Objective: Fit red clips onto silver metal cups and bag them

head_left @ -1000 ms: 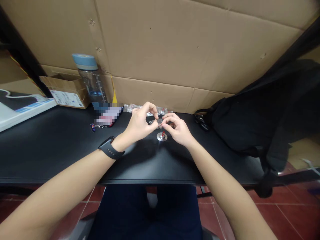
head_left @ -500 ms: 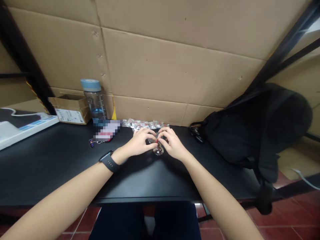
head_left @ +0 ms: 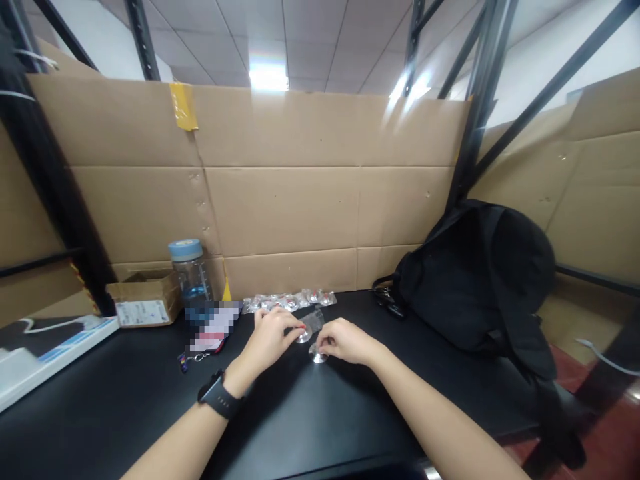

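Note:
On the black table, my left hand pinches the red bit of a small shiny round metal-looking piece. A hand's width to the right, my right hand has its fingertips closed on a second shiny silver disc, which looks to be resting on the table. Clear plastic film lies between and behind the two hands. Behind them runs a row of similar shiny pieces with red spots in clear wrappers. My fingers partly cover both discs, so their exact kind cannot be made out.
A water bottle and an open cardboard box stand at the back left, near a blurred-out flat item. A white power strip lies far left. The black backpack sits right; cardboard walls the back.
My hands were together over one shiny disc; now they are apart, each at a separate shiny piece, with clear film showing between. The view has tilted upward.

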`<state>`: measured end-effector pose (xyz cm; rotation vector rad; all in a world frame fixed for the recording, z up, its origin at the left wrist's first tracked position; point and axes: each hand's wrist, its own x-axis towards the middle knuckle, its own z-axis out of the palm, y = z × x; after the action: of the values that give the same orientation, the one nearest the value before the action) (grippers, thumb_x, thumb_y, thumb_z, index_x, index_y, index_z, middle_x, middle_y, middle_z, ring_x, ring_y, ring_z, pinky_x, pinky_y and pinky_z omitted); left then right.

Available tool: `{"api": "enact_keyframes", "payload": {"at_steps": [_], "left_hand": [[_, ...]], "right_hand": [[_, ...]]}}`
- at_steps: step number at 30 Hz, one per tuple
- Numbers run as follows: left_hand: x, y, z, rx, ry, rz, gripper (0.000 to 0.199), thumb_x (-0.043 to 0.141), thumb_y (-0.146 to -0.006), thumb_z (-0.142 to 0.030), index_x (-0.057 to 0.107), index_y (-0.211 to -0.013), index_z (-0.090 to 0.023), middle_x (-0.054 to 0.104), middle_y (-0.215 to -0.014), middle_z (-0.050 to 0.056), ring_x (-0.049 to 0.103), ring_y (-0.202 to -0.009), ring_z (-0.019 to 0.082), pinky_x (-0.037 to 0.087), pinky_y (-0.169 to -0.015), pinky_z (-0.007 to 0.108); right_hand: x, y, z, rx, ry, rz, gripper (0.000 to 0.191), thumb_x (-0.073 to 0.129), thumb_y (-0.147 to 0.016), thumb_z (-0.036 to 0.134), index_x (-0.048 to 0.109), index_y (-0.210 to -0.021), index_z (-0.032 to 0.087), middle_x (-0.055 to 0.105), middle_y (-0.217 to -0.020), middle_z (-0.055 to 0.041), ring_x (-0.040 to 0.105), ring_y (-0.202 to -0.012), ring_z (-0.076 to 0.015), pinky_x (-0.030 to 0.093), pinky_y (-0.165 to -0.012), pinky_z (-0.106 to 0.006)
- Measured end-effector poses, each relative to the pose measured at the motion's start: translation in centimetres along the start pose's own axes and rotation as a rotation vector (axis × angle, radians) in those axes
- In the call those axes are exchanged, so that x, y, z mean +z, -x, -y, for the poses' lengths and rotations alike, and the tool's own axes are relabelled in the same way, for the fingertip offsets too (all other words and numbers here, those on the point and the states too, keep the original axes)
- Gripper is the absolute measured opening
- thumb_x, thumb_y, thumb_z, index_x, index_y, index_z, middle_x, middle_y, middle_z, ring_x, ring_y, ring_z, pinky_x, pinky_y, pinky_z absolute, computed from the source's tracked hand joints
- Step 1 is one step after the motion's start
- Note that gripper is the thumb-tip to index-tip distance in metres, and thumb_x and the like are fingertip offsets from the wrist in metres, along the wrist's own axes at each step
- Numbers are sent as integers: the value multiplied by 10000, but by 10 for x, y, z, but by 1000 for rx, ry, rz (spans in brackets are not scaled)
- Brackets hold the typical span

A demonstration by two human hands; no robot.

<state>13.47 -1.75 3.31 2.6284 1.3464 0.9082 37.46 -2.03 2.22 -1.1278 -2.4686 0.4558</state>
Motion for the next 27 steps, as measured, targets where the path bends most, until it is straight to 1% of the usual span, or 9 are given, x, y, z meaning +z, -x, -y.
{"api": "enact_keyframes", "payload": {"at_steps": [3,4,8,14,16,19,21,24,27], "left_hand": [[-1,-1,-2,-35,7,-23,204,621,-944,-422,801,-943,-327,787,-1020,36,643,-1071,290,360,-983,503],[-1,-1,-3,-45,8,-31,193,622,-941,-413,795,-940,-327,787,-1023,31,647,-1068,290,364,-980,504],[-2,-1,-4,-69,11,-91,185,599,-942,-380,766,-908,-306,781,-995,20,666,-1035,283,389,-972,491],[2,-2,-1,-61,36,-125,173,588,-944,-350,744,-899,-290,774,-944,15,667,-1020,276,414,-937,454],[4,-2,-1,-66,43,-134,159,601,-942,-340,743,-897,-283,774,-939,12,664,-1012,267,395,-949,450],[6,-3,-4,-96,54,-158,146,615,-947,-333,744,-904,-282,776,-935,5,659,-1014,256,355,-975,460],[5,-3,-6,-124,69,-168,148,614,-953,-341,743,-909,-284,776,-937,1,661,-1016,255,347,-978,464],[1,-3,-10,-163,121,-187,149,617,-951,-357,736,-916,-274,775,-942,1,674,-1005,253,364,-979,453],[-3,-3,-13,-193,237,-220,145,617,-949,-356,718,-931,-253,774,-934,1,701,-954,225,412,-971,407]], "right_hand": [[2,2,4,72,89,-53,239,702,-864,255,739,-1097,289,742,-914,-1,689,-848,-189,440,-702,-246],[2,2,6,78,118,-54,245,705,-861,276,738,-1102,305,741,-949,-3,693,-875,-200,445,-703,-251],[1,2,11,80,184,-9,171,644,-881,242,773,-962,320,741,-1042,-1,705,-948,-205,472,-754,-258],[3,-2,7,181,349,-30,176,619,-862,205,764,-939,265,753,-1027,-54,720,-935,-254,482,-769,-302],[2,-2,7,169,356,-16,151,615,-860,190,753,-882,247,753,-998,-55,717,-928,-251,473,-768,-296],[0,2,11,70,288,-27,136,603,-864,148,702,-816,228,738,-940,-31,702,-927,-216,455,-779,-265],[-2,4,14,0,181,-61,129,582,-885,131,658,-838,224,722,-957,-17,683,-934,-188,451,-785,-246],[-5,3,16,-85,-27,-175,125,525,-949,142,601,-898,226,684,-1008,-18,649,-917,-158,462,-817,-247],[-6,-2,13,-140,-182,-346,148,487,-1010,232,584,-899,217,635,-994,-47,615,-918,-174,478,-855,-295]]}}
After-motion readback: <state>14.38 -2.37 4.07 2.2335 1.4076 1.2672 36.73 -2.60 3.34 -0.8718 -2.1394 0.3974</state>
